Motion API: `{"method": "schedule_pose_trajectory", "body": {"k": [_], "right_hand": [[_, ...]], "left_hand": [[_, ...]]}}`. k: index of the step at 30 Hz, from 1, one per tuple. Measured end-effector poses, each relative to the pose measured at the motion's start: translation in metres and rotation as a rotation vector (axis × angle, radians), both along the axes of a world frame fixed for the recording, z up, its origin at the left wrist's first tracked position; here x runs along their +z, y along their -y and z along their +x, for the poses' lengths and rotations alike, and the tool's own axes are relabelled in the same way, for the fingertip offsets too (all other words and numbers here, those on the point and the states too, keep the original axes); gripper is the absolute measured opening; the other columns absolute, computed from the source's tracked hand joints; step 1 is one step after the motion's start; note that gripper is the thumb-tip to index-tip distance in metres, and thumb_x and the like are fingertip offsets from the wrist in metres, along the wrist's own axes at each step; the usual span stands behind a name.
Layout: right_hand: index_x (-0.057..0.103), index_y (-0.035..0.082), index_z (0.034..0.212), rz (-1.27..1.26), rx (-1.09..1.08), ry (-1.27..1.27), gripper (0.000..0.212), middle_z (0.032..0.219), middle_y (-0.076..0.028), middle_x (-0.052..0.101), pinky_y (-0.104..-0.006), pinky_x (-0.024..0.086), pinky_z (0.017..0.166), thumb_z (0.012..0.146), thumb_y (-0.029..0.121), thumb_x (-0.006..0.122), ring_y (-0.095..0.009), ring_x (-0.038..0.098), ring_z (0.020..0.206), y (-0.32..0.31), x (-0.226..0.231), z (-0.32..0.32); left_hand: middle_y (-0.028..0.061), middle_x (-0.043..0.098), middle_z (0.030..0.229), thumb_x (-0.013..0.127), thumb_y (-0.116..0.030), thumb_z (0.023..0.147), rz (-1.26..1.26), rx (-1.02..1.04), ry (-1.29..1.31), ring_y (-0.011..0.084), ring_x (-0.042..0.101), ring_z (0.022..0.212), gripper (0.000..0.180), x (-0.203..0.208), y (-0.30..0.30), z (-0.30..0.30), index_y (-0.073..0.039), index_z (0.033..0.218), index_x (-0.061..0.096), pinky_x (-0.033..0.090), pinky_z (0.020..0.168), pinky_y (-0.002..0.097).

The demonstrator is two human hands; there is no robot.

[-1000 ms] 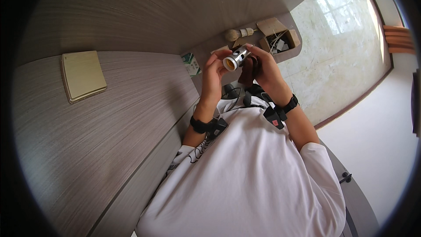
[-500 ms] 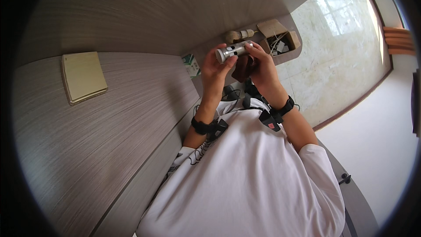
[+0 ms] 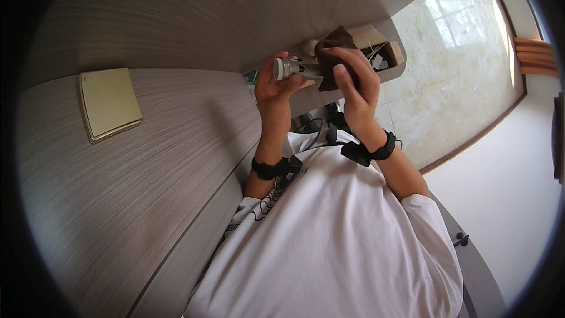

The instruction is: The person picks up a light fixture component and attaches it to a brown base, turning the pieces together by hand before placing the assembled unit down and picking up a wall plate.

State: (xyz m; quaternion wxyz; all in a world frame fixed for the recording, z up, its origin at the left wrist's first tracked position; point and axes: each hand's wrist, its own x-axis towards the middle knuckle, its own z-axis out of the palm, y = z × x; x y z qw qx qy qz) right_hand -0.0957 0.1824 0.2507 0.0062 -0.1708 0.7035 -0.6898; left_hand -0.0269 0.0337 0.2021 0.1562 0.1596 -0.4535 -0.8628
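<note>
Held up above the shelf is a small silvery cylinder (image 3: 286, 69) with a pale round end; it looks like a small jar or tube, but its exact kind is unclear. My left hand (image 3: 274, 91) grips its pale end between thumb and fingers. Around its other end goes a dark brown cloth (image 3: 336, 40), bunched in my right hand (image 3: 362, 85), whose fingers curl over it with the thumb on the near side. That end of the cylinder is hidden by the cloth and fingers.
Behind my right hand stands an open cardboard box (image 3: 368, 35) of small parts and cables. A pale rounded object (image 3: 309, 47) is partly covered by the cloth. A flat tan case (image 3: 112, 105) lies on the wood-grain desk (image 3: 176, 135) at left. A green-and-white packet (image 3: 251, 76) shows beside my left hand.
The cylinder and my left hand have shifted left. The brown cloth, earlier hanging below the cylinder, has come up around its right end, with my right hand closing over it.
</note>
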Motion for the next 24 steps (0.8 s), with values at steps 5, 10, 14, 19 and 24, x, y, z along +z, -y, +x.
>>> {"method": "schedule_pose_trajectory", "body": {"k": [5,10,14,19,24], "right_hand": [[0.072,0.008,0.118,0.430,0.107,-0.583,0.041,0.115,-0.010,0.068,-0.0400,0.053,0.088,0.078,-0.001,0.068,-0.033,0.062,0.099,0.009,0.001,-0.001],[0.072,0.008,0.119,0.506,0.074,-0.575,0.053,0.115,-0.008,0.068,-0.0412,0.054,0.086,0.069,-0.009,0.065,-0.032,0.063,0.098,-0.013,-0.012,-0.010],[0.072,0.009,0.120,0.500,0.033,-0.624,0.057,0.115,-0.007,0.067,-0.0414,0.055,0.087,0.066,-0.009,0.063,-0.032,0.064,0.100,-0.023,-0.011,-0.016],[0.071,0.012,0.122,0.511,0.127,-0.698,0.060,0.115,-0.008,0.065,-0.0419,0.055,0.090,0.065,-0.005,0.065,-0.032,0.063,0.105,-0.011,-0.002,-0.001],[0.071,0.009,0.119,0.606,0.088,-0.516,0.054,0.110,-0.010,0.067,-0.0413,0.055,0.088,0.068,-0.007,0.064,-0.032,0.064,0.101,-0.043,-0.026,-0.023]], "left_hand": [[0.0090,0.064,0.126,0.075,0.003,0.088,0.045,-0.008,-0.078,0.0176,0.062,0.117,0.053,-0.002,0.003,-0.001,-0.002,0.137,0.056,0.052,0.101,0.0327],[0.0118,0.062,0.130,0.070,0.005,0.089,0.024,-0.003,0.001,0.0186,0.060,0.121,0.052,-0.001,-0.002,0.002,-0.001,0.138,0.054,0.049,0.102,0.0290],[0.0117,0.061,0.130,0.068,0.006,0.089,-0.054,0.008,0.039,0.0190,0.060,0.121,0.053,0.007,0.000,-0.003,-0.001,0.139,0.053,0.047,0.104,0.0289],[0.0112,0.063,0.127,0.066,0.003,0.092,-0.006,-0.048,-0.016,0.0188,0.060,0.121,0.050,-0.001,-0.007,-0.002,-0.003,0.140,0.051,0.047,0.105,0.0302],[0.0099,0.064,0.124,0.072,-0.002,0.092,-0.027,-0.040,0.048,0.0185,0.061,0.120,0.049,0.002,-0.006,0.003,-0.003,0.138,0.054,0.048,0.103,0.0299]]}}
